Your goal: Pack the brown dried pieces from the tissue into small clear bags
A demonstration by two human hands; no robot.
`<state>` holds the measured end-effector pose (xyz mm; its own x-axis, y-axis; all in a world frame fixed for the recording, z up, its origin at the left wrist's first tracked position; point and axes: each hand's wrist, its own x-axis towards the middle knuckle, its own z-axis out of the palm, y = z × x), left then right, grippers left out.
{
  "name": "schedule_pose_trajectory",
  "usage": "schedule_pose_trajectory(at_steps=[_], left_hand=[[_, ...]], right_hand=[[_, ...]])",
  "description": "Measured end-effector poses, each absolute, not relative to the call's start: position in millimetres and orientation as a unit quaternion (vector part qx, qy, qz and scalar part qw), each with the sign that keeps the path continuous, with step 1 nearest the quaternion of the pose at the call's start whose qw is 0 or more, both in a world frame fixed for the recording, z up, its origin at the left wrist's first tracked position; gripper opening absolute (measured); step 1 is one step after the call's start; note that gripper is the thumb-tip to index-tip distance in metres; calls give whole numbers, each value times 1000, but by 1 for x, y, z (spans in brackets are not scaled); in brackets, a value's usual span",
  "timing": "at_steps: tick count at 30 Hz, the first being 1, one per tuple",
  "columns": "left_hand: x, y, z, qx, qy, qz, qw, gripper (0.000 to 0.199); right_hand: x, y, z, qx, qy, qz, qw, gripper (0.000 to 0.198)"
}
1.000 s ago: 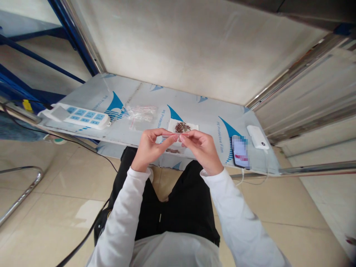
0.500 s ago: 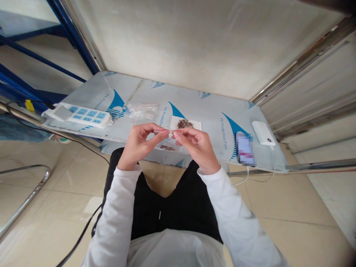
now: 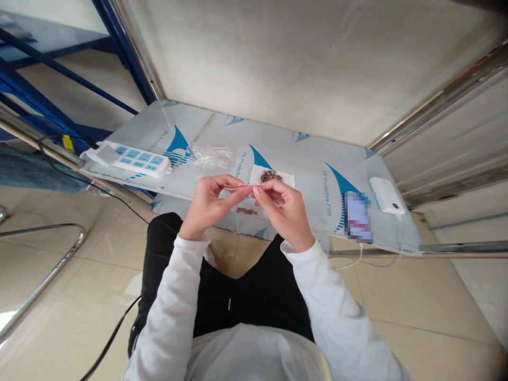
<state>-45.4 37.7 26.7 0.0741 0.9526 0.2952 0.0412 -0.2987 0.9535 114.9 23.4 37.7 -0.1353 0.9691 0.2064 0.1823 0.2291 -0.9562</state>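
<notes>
My left hand (image 3: 208,205) and my right hand (image 3: 288,209) meet above the front edge of the table. Both pinch the red-striped top edge of a small clear zip bag (image 3: 234,187), with the two thumb tips close together. Below the fingers shows a patch of small brown pieces (image 3: 246,211); whether they are inside this bag or behind it I cannot tell. Just beyond my right fingers, a heap of small metal pieces (image 3: 270,176), like screws or pins, lies on a white sheet (image 3: 290,180). Several clear zip bags (image 3: 214,156) lie in a pile beyond my left hand.
A white power strip (image 3: 137,160) occupies the left of the film-covered table (image 3: 309,159). At the right are a phone (image 3: 358,218) and a white power bank (image 3: 386,194), with cables hanging over the edge. A blue metal frame (image 3: 119,47) stands at left.
My fingertips have drawn together along the bag's red edge, the right thumb now beside the left. The camera view has shifted slightly, moving the table to the right in the picture.
</notes>
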Motion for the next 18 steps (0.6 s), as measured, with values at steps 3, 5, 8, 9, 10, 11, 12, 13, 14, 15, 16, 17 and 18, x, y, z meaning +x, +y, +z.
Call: schedule_pose_trajectory(at_steps=[3, 5, 8, 9, 10, 11, 12, 13, 14, 15, 16, 17, 18], left_hand=[[-30, 39, 28, 622, 400, 536, 408, 13], [-21, 39, 27, 639, 392, 524, 405, 13], [-12, 41, 22, 653, 378, 485, 443, 15], [-11, 42, 19, 655, 369, 466, 466, 17], [-10, 43, 17, 658, 360, 446, 488, 18], [-9, 44, 15, 662, 352, 427, 506, 20], [-8, 45, 13, 667, 346, 411, 516, 21], [-7, 46, 12, 673, 344, 398, 520, 22], [-7, 47, 10, 677, 345, 389, 520, 22], [-7, 48, 8, 680, 350, 384, 518, 23], [-8, 50, 6, 680, 358, 381, 515, 24], [-10, 53, 2, 674, 371, 386, 509, 27], [-15, 57, -4, 662, 393, 400, 498, 30]], right_hand=[[125, 20, 35, -471, -607, 420, 483, 27], [135, 17, 32, -474, -588, 436, 490, 26], [154, 13, 27, -477, -564, 457, 496, 23], [160, 12, 25, -481, -558, 460, 495, 23], [165, 10, 23, -486, -553, 464, 493, 22], [169, 8, 20, -490, -549, 467, 491, 22], [173, 7, 18, -494, -544, 471, 488, 22], [176, 5, 16, -498, -539, 476, 485, 22], [179, 4, 15, -501, -534, 483, 481, 23], [183, 4, 14, -504, -528, 490, 476, 25], [187, 5, 14, -512, -520, 492, 475, 26], [193, 8, 13, -523, -509, 488, 479, 27], [201, 13, 13, -538, -496, 474, 490, 29]])
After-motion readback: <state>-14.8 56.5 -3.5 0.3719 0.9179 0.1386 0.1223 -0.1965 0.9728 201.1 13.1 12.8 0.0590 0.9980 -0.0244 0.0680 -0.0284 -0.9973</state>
